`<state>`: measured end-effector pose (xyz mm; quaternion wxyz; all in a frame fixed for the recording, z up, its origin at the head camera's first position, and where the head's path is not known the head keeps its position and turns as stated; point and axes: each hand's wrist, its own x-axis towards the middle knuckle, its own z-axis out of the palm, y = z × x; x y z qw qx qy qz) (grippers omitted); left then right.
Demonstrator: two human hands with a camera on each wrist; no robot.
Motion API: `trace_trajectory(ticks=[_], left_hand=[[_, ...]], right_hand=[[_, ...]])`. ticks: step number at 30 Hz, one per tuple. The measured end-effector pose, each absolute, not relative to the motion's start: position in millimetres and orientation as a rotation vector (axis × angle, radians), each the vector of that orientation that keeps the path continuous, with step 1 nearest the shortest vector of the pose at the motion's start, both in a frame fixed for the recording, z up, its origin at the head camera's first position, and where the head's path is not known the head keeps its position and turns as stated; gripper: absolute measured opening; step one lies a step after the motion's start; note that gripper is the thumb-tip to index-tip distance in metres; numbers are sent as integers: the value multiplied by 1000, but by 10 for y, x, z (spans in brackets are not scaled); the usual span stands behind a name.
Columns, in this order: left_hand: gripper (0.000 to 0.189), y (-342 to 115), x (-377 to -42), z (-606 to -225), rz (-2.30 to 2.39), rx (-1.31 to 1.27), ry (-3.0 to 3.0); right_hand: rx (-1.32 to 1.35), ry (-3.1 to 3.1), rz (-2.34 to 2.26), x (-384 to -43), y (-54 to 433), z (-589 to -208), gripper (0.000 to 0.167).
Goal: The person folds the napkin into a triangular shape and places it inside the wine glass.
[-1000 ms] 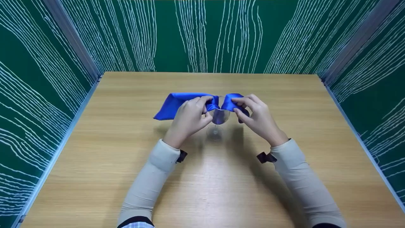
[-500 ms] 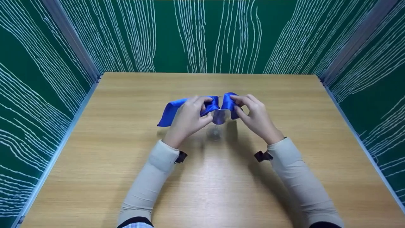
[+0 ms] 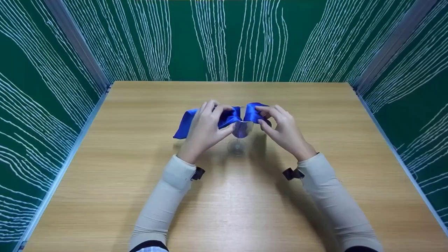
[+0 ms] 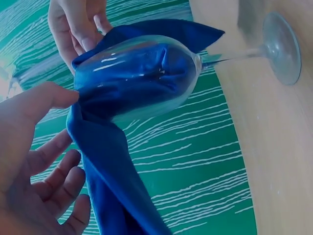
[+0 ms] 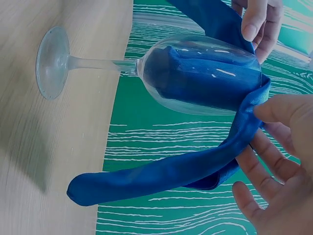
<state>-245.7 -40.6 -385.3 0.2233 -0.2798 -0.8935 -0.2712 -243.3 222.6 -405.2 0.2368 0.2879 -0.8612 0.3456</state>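
A clear stemmed wine glass (image 3: 242,130) stands upright on the table, with the middle of a blue satin cloth (image 5: 205,81) tucked down inside its bowl. The cloth's two ends fold out over the rim to either side. My left hand (image 3: 207,129) holds the left end at the rim, its thumb on the cloth and the other fingers beyond it. On the opposite side, my right hand (image 3: 284,130) pinches the right end close to the rim between thumb and fingers. From there a rolled tail of cloth hangs down, plain in the right wrist view.
The wooden table (image 3: 224,203) runs wide around the glass. Green panels (image 3: 189,42) with white wavy lines rise at the back and both sides. Small dark cameras (image 3: 293,174) sit at the wrists.
The left end of the cloth has drawn inward and droops lower. My left hand's fingers have spread and risen slightly over the cloth. My right hand has shifted only a little; the glass stays put.
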Motion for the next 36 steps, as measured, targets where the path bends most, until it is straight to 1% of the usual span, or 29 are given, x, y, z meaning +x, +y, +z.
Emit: trace_trajectory(ticks=[7,18,26,36], left_hand=[[35,-510,-2502,-3863,-737,-744,-2429],[33,-566,-2560,-3969,-774,-767,-2542],[30,-653,-2549,-3904,-790,-777,-2511],[25,-894,-2498,-3851,-760,-727,-2513]], right_hand=[[735,-2361,952,-2428,2318,-4044,37],[719,-2395,980,-2440,2357,-4071,37],[713,-2397,982,-2405,2412,-4037,35],[709,-2433,941,-2367,2630,-4090,33]])
